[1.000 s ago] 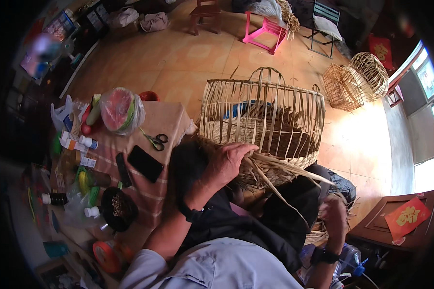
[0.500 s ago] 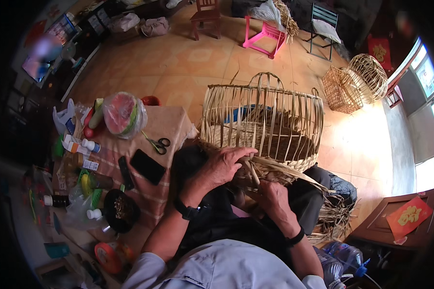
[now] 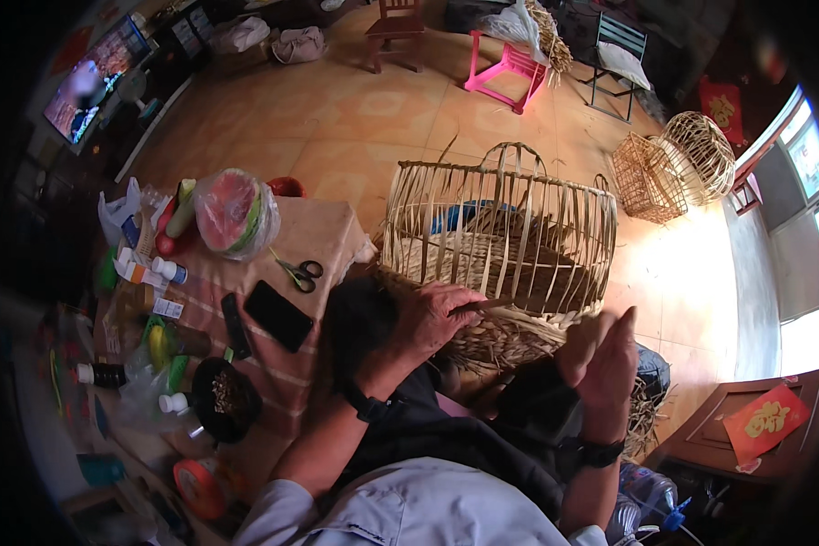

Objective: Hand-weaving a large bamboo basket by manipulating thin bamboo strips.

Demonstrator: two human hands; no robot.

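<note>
A half-woven straw basket (image 3: pixel 500 246) rests at my lap, with tall open stakes, a looped handle at the back and a closely woven base. At its near lower edge, my left hand (image 3: pixel 432 318) is closed, thumb and fingers pinching a straw strand (image 3: pixel 493 304) against the weave. My right hand (image 3: pixel 601 359) is raised to the right of the basket, apart from it. Its fingers are pressed together and slightly blurred; what they hold, if anything, cannot be made out. Something blue (image 3: pixel 460 215) shows through the stakes.
On the left, a cloth-covered table (image 3: pixel 323 227) bears scissors (image 3: pixel 300 271), a black phone (image 3: pixel 279 315), a wrapped melon piece (image 3: pixel 237 214) and a dark bowl (image 3: pixel 226 400). Loose straw (image 3: pixel 648 409) lies right of my knee. Finished baskets (image 3: pixel 651 177) stand farther off, near a pink upturned stool (image 3: pixel 510 77).
My right hand has moved away from the basket's near edge, up and to the right. My left hand stays at the edge. The loose strands there no longer stick out rightward.
</note>
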